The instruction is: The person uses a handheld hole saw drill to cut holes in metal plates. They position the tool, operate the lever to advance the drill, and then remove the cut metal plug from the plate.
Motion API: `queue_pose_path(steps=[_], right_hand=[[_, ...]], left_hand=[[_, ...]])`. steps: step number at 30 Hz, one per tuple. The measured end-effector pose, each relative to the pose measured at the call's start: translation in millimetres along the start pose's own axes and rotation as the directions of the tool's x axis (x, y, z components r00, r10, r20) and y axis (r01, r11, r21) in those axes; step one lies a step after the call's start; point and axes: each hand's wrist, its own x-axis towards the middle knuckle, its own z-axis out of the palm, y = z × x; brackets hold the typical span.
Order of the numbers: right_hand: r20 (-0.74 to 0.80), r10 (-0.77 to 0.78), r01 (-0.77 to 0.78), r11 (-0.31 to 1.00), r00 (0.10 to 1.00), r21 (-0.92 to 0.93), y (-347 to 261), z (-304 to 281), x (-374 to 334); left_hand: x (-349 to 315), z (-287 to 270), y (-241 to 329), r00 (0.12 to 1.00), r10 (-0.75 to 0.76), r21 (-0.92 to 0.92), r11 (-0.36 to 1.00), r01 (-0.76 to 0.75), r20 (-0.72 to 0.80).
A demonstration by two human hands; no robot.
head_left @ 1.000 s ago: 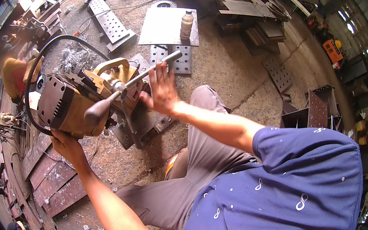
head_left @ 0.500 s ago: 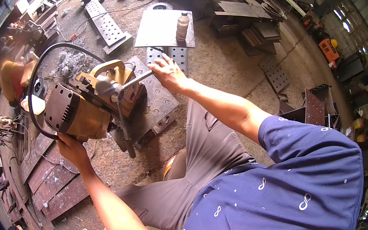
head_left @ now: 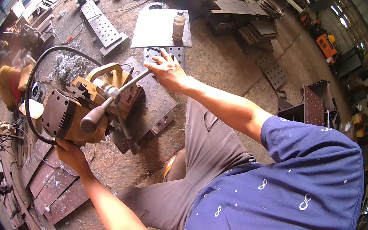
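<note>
A magnetic drill (head_left: 75,112) with a yellow-brown body and dark motor cap stands on a perforated steel plate (head_left: 159,100). My left hand (head_left: 72,157) is against the motor's near end, by the black hose; its fingertips are partly hidden there. Over the end of one spoke of the drill's feed handle (head_left: 136,80) lies my right hand (head_left: 169,73), fingers curved across the grip. The other two spokes stick out toward me. The drill bit is hidden behind the body.
Beyond my right hand, a brown bottle (head_left: 178,26) stands on a pale sheet (head_left: 150,27). Drilled plates (head_left: 62,189) and metal shavings lie at the left. At the far left a person (head_left: 11,85) is bent low. Steel pieces (head_left: 314,108) are stacked at the right.
The feed handle has turned, its nearer spoke swinging left in front of the motor. My right hand has stayed at its spoke's end, my left hand at the motor.
</note>
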Motion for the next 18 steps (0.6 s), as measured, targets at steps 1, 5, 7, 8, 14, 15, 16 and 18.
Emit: queue_pose_path(steps=[1,5,7,8,14,15,16,18], right_hand=[[0.043,-0.002,0.001,1.000,0.999,0.010,1,-4,2],[-0.077,-0.030,0.030,1.000,0.997,-0.007,7,-1,7],[-0.104,-0.028,0.032,0.999,0.994,0.038,-1,-6,0],[-0.114,-0.015,0.025,0.996,0.993,0.089,-8,-7,-3],[-0.294,0.345,-0.282,0.930,0.891,0.236,-19,9,9],[-0.327,0.423,-0.347,0.899,0.845,0.266,-26,10,14],[-0.276,0.562,-0.459,0.813,0.780,0.358,-31,10,19],[-0.146,0.795,-0.493,0.496,0.588,0.715,-44,13,21]], left_hand=[[-3,2,5,1.000,-0.029,-0.017,0.999,0.029,0.002],[-2,4,6,0.998,-0.057,-0.080,0.995,0.059,0.024],[-1,-2,0,0.997,-0.069,-0.093,0.993,0.072,0.043],[0,-5,-3,0.995,-0.090,-0.096,0.991,0.095,0.052],[-3,1,9,0.998,0.016,-0.030,0.999,-0.014,0.056],[-3,-1,7,0.998,0.039,-0.013,0.999,-0.038,0.056],[-2,-3,5,0.997,0.025,-0.031,0.999,-0.023,0.068],[-2,-6,3,0.995,-0.002,-0.069,0.998,0.008,0.097]])
